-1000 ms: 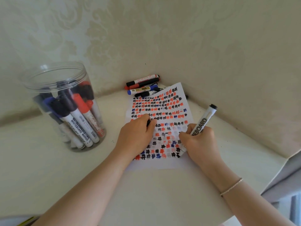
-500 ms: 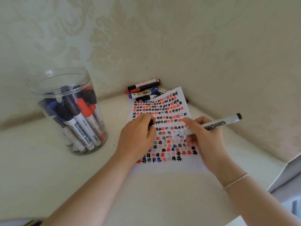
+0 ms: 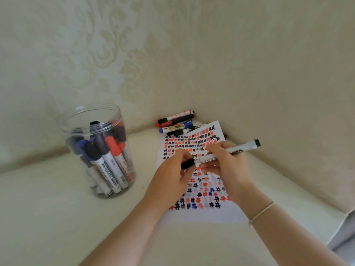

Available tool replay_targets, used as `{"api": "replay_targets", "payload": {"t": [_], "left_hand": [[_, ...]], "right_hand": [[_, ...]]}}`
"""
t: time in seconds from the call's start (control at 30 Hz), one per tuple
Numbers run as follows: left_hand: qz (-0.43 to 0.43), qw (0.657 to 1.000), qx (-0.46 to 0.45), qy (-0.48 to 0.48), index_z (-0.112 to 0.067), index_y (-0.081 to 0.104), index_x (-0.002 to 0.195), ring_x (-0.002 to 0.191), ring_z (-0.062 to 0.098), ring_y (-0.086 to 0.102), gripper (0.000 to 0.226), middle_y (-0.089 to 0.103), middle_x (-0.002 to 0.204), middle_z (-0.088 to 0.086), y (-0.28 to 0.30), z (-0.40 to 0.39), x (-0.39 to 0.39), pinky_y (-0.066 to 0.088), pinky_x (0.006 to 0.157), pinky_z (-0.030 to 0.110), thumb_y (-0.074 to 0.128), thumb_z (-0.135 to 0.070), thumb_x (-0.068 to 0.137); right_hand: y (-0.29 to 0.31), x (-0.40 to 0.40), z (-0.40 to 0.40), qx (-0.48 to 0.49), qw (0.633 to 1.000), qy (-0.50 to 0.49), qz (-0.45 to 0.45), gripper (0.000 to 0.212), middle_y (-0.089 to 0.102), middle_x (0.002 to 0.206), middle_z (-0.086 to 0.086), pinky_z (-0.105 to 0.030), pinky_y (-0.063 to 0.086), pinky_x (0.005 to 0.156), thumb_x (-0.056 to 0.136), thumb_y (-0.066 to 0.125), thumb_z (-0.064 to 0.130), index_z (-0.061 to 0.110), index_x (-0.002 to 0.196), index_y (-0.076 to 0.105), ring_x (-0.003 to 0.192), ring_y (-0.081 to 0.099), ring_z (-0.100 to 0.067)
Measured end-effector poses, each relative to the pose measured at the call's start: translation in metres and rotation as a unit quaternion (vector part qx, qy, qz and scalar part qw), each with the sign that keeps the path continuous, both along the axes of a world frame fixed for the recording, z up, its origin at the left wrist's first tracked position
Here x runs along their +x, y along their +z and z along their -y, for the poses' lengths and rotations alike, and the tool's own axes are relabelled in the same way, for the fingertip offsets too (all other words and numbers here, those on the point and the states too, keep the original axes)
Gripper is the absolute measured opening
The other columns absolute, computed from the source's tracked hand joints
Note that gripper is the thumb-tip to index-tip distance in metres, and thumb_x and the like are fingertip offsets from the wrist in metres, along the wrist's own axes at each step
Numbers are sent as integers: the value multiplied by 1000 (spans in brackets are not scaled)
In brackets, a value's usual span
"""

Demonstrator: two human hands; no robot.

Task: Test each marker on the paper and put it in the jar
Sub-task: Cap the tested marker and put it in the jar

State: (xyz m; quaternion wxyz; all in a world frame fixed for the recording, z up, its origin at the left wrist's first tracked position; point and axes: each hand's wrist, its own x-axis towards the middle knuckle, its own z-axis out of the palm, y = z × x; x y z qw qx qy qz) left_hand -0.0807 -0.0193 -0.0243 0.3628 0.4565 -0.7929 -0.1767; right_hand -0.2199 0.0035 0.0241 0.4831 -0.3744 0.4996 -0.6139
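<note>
Fingers of the left hand (image 3: 171, 181) pinch a black cap (image 3: 187, 163) against the tip of the marker (image 3: 230, 151) gripped by the right hand (image 3: 228, 167), above the paper (image 3: 201, 214); the jar (image 3: 99, 150) stands well left.

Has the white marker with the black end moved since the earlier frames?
Yes. The white marker swung from steeply tilted, tip on the paper sheet, to nearly level above it.
</note>
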Motion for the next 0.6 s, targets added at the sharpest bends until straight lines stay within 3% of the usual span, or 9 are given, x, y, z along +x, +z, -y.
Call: {"api": "replay_targets", "payload": {"t": [0.2, 0.3, 0.4, 0.5, 0.6], "left_hand": [[-6, 999, -36, -29, -28, 52, 105, 82, 2, 57, 15, 61, 95, -15, -1, -1, 4, 50, 73, 21, 57, -33, 92], [-16, 996, -79, -25, -25, 56, 110, 80, 1, 58, 22, 61, 92, -16, -2, 1, 6, 49, 70, 16, 50, -40, 94], [-36, 996, -83, -16, -24, 58, 106, 65, 4, 54, 25, 57, 78, -17, -2, 1, 6, 40, 58, 10, 43, -41, 94], [-58, 995, -77, 7, -23, 58, 91, 54, 12, 49, 9, 51, 60, -12, -1, -1, 7, 36, 48, 19, 50, -26, 94], [-59, 996, -65, 27, -26, 57, 86, 60, 14, 53, 6, 53, 59, -11, 0, -1, 7, 40, 48, 20, 56, -26, 93]], "right_hand": [[-3, 3, 8, 18, 999, 19, -31, 17, 65, 66, -16, -25, 46, 43, 87, 67, 10, 3, 75, 56, 44, 52, -19], [2, 3, 9, 47, 993, 111, 18, 14, 67, 71, -16, -22, 49, 46, 82, 72, 12, 1, 76, 64, 47, 56, -16], [13, 1, 12, 99, 980, 157, 78, 25, 67, 71, -14, -23, 50, 47, 82, 72, 25, 2, 79, 65, 49, 58, -17], [19, -6, 24, 86, 995, 4, 44, 25, 63, 58, -5, -26, 46, 44, 88, 64, 27, 3, 83, 59, 43, 53, -16], [15, -3, 32, 41, 988, -98, -114, 13, 57, 56, -7, -24, 43, 37, 94, 56, 19, 7, 88, 54, 33, 48, -12]]}}
